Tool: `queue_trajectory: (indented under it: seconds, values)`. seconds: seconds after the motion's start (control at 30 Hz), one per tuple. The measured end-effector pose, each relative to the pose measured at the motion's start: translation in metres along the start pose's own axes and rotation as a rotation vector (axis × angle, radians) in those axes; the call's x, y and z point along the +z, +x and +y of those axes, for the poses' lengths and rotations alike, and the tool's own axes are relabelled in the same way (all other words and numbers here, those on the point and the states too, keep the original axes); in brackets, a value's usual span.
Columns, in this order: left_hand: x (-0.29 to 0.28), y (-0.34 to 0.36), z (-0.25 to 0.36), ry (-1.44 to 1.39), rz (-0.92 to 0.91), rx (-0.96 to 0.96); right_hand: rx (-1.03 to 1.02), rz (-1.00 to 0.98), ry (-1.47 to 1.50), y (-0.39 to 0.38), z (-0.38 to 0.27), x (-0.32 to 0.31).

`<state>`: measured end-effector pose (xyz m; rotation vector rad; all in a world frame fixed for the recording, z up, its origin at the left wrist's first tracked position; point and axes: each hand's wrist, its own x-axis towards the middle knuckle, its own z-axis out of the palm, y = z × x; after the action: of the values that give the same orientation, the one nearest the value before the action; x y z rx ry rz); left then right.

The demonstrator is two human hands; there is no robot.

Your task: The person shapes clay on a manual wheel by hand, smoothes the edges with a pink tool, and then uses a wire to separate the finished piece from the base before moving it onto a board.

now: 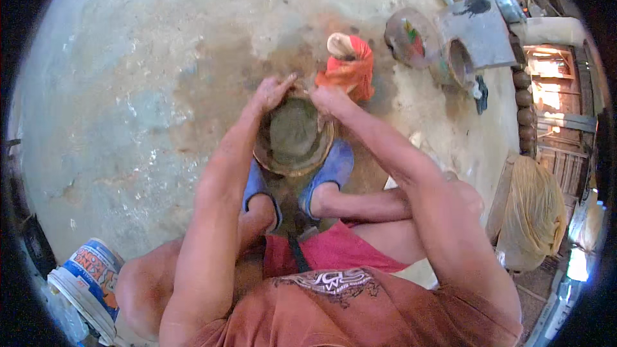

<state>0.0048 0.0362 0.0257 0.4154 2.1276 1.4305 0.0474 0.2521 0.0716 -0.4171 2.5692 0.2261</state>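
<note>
Between my feet stands a round, shallow bowl (263, 153) with a brown rim and a wet-looking grey-green inside, like clay. My left hand (272, 92) grips its far rim on the left, the index finger and thumb toward the middle. At the far right of the same rim, my right hand (329, 101) is closed on the edge, its fingers partly hidden. Just beyond the right hand is an orange-red cloth (353, 74) wrapped round something with a pale, rounded top (339, 45). What the cloth covers is hidden.
Blue slippers (334, 164) flank the bowl. Farther right are a round brown dish (411, 37), a round vessel (460, 61) and a grey board (479, 32). A blue-and-white bucket (90, 276) sits at lower left; a yellowish plastic-covered bundle (530, 212) lies at right.
</note>
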Motion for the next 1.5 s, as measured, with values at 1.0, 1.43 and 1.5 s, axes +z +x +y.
queue_trajectory:
  seconds: [1.0, 1.43, 1.5]
  values:
    - [-0.014, -0.013, 0.015, 0.019, 0.004, -0.062, 0.905, 0.198, 0.848, -0.072, -0.070, 0.023]
    - [-0.017, -0.011, -0.004, 0.053, -0.049, -0.097, 0.936, 0.117, 0.750, -0.104, -0.085, 0.046]
    - [-0.012, -0.012, -0.004, 0.045, -0.057, -0.102, 0.968, 0.158, 0.726, -0.104, -0.101, 0.049]
